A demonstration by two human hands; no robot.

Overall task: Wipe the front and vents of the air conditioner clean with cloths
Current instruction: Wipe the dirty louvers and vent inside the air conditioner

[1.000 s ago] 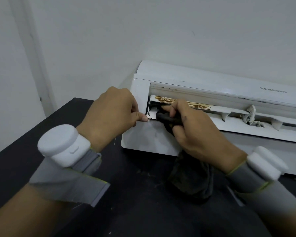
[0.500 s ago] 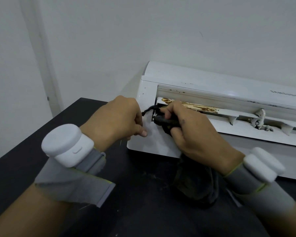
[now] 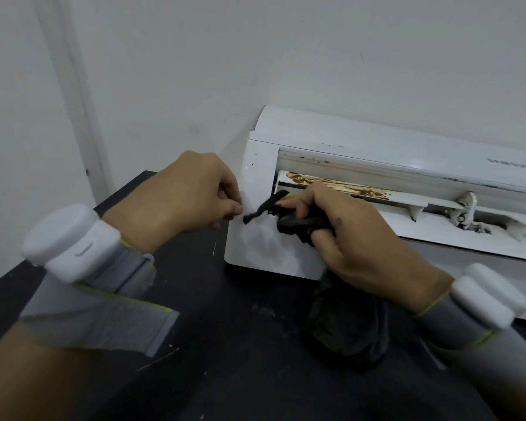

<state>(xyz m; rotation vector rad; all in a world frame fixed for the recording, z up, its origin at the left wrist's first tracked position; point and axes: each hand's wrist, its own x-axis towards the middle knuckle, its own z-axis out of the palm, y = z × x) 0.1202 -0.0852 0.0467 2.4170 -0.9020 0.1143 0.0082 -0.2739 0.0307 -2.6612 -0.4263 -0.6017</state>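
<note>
At the left end of the AC (image 3: 407, 147), the right hand (image 3: 359, 241) is up against the front panel, fingers curled tight round a dark cloth (image 3: 346, 329), back of the hand toward the camera. A twisted tail of the cloth sticks out left across the white panel. The rest hangs below the wrist & bunches on the black table (image 3: 225, 384). The left hand (image 3: 189, 196) sits just beside the AC's left edge, fingers curled in, tips near that tail, but can't tell if it's pinching anything. Both wrists carry grey straps (image 3: 119, 275) w/ white blocks (image 3: 70, 241) on top. The AC lies on the table against a pale wall (image 3: 286, 56). Its vent flap (image 3: 438, 230) runs off to the right of the right hand, w/ brown streaks (image 3: 340, 185) along the upper edge. Casing is smooth, glossy white plastic w/ dark specks. Cloth is limp & crumpled; table is matte & dusty.
</note>
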